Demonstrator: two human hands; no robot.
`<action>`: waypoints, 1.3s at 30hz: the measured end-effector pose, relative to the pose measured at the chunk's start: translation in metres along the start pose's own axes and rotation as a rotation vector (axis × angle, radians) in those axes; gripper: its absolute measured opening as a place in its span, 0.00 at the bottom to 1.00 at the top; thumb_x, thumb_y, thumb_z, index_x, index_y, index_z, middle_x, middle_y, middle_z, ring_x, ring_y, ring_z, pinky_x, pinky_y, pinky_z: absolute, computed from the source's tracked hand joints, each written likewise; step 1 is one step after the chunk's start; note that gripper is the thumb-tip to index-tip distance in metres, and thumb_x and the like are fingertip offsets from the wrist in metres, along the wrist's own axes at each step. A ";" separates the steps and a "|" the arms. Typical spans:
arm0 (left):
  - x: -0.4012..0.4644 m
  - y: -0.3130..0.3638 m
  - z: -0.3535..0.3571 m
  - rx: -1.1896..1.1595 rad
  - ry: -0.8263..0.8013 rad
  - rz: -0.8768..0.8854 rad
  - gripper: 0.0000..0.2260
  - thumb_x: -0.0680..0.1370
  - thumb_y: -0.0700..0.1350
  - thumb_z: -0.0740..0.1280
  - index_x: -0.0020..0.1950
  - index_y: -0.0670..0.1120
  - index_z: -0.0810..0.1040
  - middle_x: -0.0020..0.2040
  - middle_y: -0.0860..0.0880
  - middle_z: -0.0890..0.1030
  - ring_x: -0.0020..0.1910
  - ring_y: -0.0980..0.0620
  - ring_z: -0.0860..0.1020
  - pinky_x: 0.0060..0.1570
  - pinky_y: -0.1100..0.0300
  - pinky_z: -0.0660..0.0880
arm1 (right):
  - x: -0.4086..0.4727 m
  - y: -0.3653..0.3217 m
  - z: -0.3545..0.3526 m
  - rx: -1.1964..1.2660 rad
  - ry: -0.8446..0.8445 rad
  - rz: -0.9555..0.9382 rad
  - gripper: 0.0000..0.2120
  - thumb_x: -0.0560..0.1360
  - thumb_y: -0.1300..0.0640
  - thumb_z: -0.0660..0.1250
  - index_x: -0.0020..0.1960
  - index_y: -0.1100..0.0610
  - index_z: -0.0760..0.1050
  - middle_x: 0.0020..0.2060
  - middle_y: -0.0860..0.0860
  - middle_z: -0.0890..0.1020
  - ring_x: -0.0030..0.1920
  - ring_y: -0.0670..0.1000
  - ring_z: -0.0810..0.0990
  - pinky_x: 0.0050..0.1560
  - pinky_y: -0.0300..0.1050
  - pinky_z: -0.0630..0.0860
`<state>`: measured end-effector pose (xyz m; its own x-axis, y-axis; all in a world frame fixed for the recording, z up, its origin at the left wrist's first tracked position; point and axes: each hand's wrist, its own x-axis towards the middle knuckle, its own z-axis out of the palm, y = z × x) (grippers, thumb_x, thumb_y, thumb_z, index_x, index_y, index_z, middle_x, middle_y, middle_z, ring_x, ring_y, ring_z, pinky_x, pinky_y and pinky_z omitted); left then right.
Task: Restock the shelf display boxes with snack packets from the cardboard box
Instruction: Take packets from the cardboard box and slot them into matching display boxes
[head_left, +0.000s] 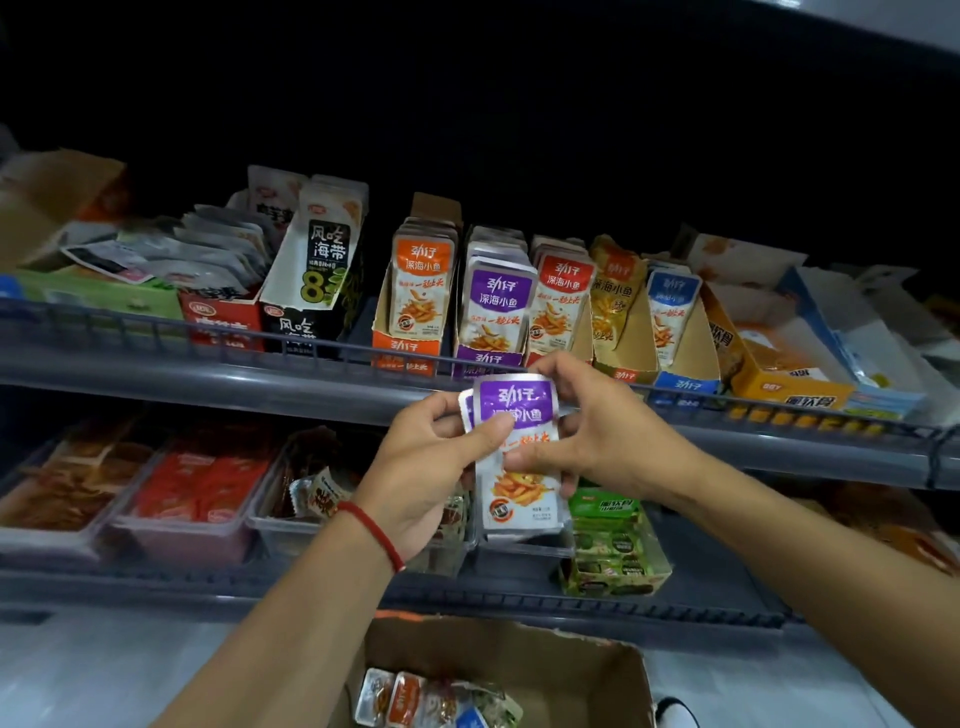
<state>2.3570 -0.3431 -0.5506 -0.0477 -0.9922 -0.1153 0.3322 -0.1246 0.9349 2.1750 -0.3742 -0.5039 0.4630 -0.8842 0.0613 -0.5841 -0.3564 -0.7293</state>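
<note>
**Two hands on a stack of purple packets below the purple display box**

Both hands meet on a small stack of purple snack packets (517, 452), held upright just in front of and below the purple display box (491, 332) on the upper shelf (208, 371). The left hand (441, 462), with a red string bracelet (374, 535) at its wrist, grips the stack from the left edge, thumb laid across the front packet. The right hand (597, 431) pinches the stack from the right, its thumb on the front face and its fingers curled behind the top edge.

The purple display box already holds a row of matching packets standing on end. Just to its left stands an orange display box (410, 343), also filled; just to its right are a red display box (558, 306), a yellow one (621, 332) and a blue one (680, 364), each with its own colour of packet. Farther left of the purple box is a black-and-white carton (311, 291) with green print.

Below the purple box, the lower shelf carries clear trays (182, 530) of red packets and a green box (613, 551). Directly beneath, at the bottom edge of the view, the open cardboard box (597, 675) holds loose mixed packets (431, 701).
</note>
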 end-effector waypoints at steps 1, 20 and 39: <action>-0.001 0.001 -0.001 -0.021 -0.028 -0.005 0.17 0.75 0.38 0.72 0.64 0.41 0.76 0.53 0.44 0.86 0.53 0.45 0.85 0.56 0.43 0.81 | 0.001 -0.001 0.001 0.021 0.029 0.009 0.28 0.67 0.53 0.81 0.59 0.51 0.68 0.53 0.49 0.84 0.42 0.50 0.87 0.34 0.54 0.84; -0.004 -0.001 -0.013 0.444 -0.139 0.113 0.29 0.80 0.31 0.66 0.75 0.54 0.64 0.57 0.48 0.83 0.49 0.48 0.86 0.44 0.50 0.83 | 0.025 -0.028 -0.034 -0.067 -0.092 0.016 0.19 0.73 0.55 0.75 0.62 0.52 0.74 0.55 0.49 0.82 0.54 0.48 0.84 0.46 0.49 0.85; 0.010 0.004 -0.029 0.309 0.271 0.102 0.16 0.77 0.34 0.68 0.56 0.54 0.75 0.53 0.51 0.81 0.49 0.51 0.81 0.53 0.47 0.82 | 0.100 -0.036 -0.069 -0.634 0.312 -0.253 0.22 0.74 0.52 0.74 0.66 0.53 0.73 0.60 0.51 0.80 0.59 0.49 0.78 0.53 0.43 0.78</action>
<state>2.3852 -0.3535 -0.5581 0.2343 -0.9701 -0.0627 0.0228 -0.0590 0.9980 2.1964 -0.4707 -0.4245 0.4789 -0.7627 0.4347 -0.8005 -0.5826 -0.1404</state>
